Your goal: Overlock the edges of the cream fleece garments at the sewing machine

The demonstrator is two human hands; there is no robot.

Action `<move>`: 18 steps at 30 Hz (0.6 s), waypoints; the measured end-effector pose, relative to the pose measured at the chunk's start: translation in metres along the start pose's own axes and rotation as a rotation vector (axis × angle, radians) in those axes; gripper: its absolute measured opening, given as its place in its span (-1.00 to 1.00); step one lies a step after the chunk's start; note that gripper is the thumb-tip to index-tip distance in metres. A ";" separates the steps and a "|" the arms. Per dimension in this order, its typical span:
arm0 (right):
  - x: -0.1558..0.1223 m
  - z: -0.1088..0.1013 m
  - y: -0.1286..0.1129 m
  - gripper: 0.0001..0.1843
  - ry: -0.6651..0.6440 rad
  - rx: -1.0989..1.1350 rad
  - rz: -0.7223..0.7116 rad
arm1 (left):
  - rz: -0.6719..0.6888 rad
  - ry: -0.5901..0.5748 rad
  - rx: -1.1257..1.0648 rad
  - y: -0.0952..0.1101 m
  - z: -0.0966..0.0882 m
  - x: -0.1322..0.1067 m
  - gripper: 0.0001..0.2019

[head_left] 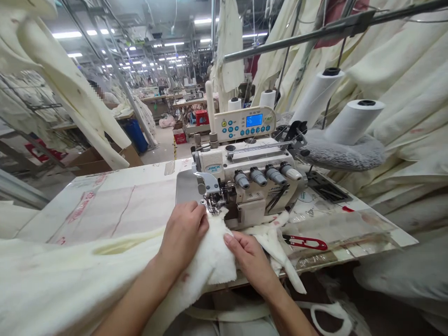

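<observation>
While my left hand [184, 233] and right hand [249, 260] are pressing open-palmed on one white fleece panel [213, 256], one overlocker [248, 182] is sitting at 12 o'clock.

both bare hands are held low and in front, palms down, with the left hand [182, 234] a little farther forward and the right hand [249, 259] nearer and lower in view. the left fingers [198, 210] point forward, slightly curled. the right fingers [234, 243] lie almost flat, pointing inward toward the left hand, close but not touching it. the left forearm [140, 289] and right forearm [287, 303] angle in from the lower corners, wrists gently bent.
</observation>
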State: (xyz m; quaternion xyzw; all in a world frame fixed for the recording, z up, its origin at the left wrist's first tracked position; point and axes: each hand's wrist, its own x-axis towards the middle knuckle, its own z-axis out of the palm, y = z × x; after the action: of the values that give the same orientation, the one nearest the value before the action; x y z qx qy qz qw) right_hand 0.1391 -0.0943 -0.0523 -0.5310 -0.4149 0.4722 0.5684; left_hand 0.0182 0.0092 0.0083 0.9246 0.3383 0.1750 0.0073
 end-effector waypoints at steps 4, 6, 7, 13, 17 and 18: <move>0.004 -0.002 0.004 -0.54 0.014 0.048 0.040 | -0.011 0.031 -0.056 -0.002 0.003 0.003 -0.84; 0.008 -0.001 0.007 -0.53 0.024 0.084 0.064 | -0.010 0.042 -0.058 -0.004 0.004 0.007 -0.84; 0.009 0.000 0.007 -0.53 0.029 0.110 0.078 | -0.010 0.040 -0.063 -0.006 0.004 0.010 -0.85; -0.002 0.006 0.002 -0.61 0.062 0.197 0.084 | -0.030 0.081 -0.036 -0.003 -0.004 -0.002 -0.86; -0.020 0.010 0.002 -0.82 -0.068 0.180 0.029 | 0.104 0.158 -0.161 0.011 0.000 -0.053 -0.67; -0.022 0.012 0.003 -0.85 -0.065 0.142 0.016 | 0.138 0.146 -0.185 0.015 0.003 -0.065 -0.64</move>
State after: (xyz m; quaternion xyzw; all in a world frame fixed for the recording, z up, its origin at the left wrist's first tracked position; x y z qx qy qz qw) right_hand 0.1227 -0.1138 -0.0532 -0.4770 -0.3943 0.5217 0.5872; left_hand -0.0174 -0.0423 -0.0136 0.9259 0.2557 0.2724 0.0559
